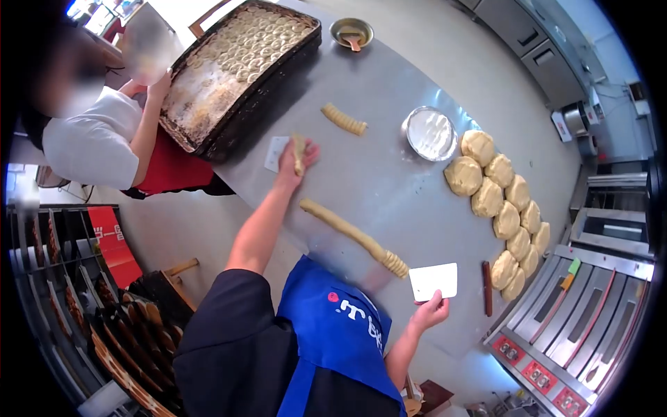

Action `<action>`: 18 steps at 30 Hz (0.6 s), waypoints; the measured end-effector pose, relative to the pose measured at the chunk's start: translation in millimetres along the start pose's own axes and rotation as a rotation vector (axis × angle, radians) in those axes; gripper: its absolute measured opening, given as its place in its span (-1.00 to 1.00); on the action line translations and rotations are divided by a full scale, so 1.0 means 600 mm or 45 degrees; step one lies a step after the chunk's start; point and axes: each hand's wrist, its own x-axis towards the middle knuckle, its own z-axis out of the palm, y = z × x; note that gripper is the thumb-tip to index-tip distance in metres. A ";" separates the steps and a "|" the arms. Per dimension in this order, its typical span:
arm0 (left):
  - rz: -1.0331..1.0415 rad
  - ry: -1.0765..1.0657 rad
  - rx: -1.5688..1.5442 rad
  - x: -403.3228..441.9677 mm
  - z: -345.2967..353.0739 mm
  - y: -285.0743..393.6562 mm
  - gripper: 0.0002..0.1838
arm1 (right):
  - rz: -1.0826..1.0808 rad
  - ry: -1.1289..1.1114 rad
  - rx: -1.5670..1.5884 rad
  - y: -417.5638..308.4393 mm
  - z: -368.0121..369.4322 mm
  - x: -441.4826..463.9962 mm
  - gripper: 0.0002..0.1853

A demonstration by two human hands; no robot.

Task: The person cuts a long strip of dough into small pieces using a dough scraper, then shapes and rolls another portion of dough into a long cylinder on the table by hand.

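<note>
In my right hand (431,313) is a white dough scraper (434,281), gripped by its lower edge. Its left side is close to the sliced end of a long dough roll (347,231) lying on the metal table (410,208). My left hand (306,161) reaches to the far left and holds a short strip of dough (299,154). Beside that hand a white card-like piece (276,153) lies flat on the table. Further up lies a short row of sliced dough (344,119).
A large baking tray (201,142) partly filled with dough pieces stands at upper left, where a co-worker (97,139) stands. Several dough balls (486,199), a bowl of white flour-like powder (431,133), a brown stick (487,288) and a bowl with a brush (340,25) are on the table.
</note>
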 end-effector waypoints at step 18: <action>0.374 0.831 1.212 0.069 0.194 -0.076 -0.16 | 0.183 0.160 0.138 -0.024 0.001 -0.020 -0.68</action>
